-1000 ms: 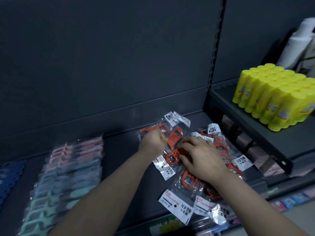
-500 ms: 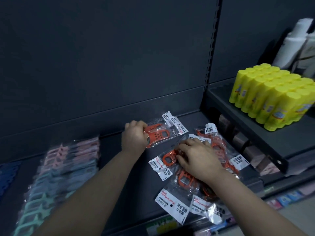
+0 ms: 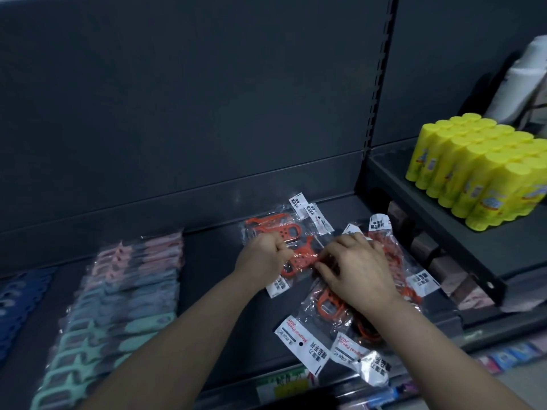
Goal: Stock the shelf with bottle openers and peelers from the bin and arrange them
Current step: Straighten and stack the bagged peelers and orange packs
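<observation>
Several orange peelers in clear bags with white labels lie on the dark shelf (image 3: 213,279). One bagged peeler (image 3: 275,227) lies flat at the back. My left hand (image 3: 262,257) grips the edge of a second bagged peeler (image 3: 299,261) just in front of it. My right hand (image 3: 358,270) rests with fingers spread on the loose heap of peeler bags (image 3: 328,309), its fingertips touching that same second bag. The bin is out of sight.
A neat row of pastel pink, blue and mint bagged openers (image 3: 118,297) fills the shelf's left part, with dark blue ones (image 3: 17,303) at the far left. Yellow glue sticks (image 3: 479,167) stand on a raised shelf at the right. A bare strip of shelf lies between the rows.
My left hand laid one bagged peeler down at the back of the shelf, then came back toward the heap and took hold of another bag. My right hand stayed on the heap.
</observation>
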`<state>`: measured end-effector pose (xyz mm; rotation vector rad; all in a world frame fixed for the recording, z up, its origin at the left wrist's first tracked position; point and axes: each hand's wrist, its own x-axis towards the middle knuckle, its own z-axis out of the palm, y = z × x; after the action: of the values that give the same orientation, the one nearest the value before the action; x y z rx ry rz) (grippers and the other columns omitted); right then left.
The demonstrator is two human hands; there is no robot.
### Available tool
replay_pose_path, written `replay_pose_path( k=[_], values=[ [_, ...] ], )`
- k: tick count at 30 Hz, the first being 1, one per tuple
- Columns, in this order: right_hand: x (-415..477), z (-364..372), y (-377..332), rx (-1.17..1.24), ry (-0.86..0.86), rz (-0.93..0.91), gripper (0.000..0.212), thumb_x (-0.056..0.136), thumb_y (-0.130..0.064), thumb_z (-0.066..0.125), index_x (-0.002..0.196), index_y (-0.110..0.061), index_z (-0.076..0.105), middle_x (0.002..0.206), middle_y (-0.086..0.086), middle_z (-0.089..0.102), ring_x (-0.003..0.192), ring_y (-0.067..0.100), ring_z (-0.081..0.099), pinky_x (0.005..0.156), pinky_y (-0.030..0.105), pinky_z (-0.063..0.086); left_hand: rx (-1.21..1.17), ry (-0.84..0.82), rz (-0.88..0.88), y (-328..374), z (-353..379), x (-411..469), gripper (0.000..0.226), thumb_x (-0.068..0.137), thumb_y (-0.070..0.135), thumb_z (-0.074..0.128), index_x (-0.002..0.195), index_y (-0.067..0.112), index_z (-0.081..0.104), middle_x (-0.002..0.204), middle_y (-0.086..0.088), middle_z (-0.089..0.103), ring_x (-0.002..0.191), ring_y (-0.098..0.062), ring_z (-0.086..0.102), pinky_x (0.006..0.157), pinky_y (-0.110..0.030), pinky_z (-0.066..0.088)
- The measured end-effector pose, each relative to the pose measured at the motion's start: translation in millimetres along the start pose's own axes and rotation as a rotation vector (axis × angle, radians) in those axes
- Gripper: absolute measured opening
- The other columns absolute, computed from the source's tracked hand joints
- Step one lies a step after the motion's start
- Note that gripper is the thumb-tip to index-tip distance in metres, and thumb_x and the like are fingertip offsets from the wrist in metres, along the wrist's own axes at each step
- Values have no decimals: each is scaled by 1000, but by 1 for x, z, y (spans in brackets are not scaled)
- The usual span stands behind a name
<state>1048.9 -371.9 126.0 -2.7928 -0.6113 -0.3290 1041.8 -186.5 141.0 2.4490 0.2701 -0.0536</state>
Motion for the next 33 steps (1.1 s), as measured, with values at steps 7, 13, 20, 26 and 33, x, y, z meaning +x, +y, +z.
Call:
replay_pose_path(
  k=[7,13,20,26,33],
  values=[
    [29,-16,-24,459,-89,248,47,80,-63,60,110,-27,52,89,-10,62,85,14,59,72,32,48,-504,213,38,-4,0,-5,13,85,14,69,76,16,59,72,-1,65,68,-13,60,71,-33,50],
    [50,-27,-26,242,-191,53,49,92,-24,47,137,-43,41,123,-3,58,118,23,52,94,41,41,-566,275,45,-11,-14,-1,68,72,26,80,128,19,42,115,7,56,92,-10,62,86,-33,52],
    [60,-29,-16,195,-278,-26,47,94,-19,49,130,-49,48,125,-10,52,122,18,39,97,43,33,-337,82,15,-31,-21,6,20,73,20,79,74,20,59,68,0,63,64,-15,58,72,-39,53],
    [22,-26,12,62,-90,-50,28,87,-38,59,115,-37,60,117,-12,58,114,16,48,93,36,38,-142,206,-87,-29,0,14,37,68,30,81,95,18,58,81,3,61,79,-20,60,73,-34,50],
    [-16,-12,21,101,-175,-27,34,90,-56,46,114,-36,60,124,-16,55,117,11,49,98,37,33,139,339,-89,-21,-9,7,70,63,46,80,122,23,49,118,-2,48,112,-21,46,88,-38,45]
  ],
)
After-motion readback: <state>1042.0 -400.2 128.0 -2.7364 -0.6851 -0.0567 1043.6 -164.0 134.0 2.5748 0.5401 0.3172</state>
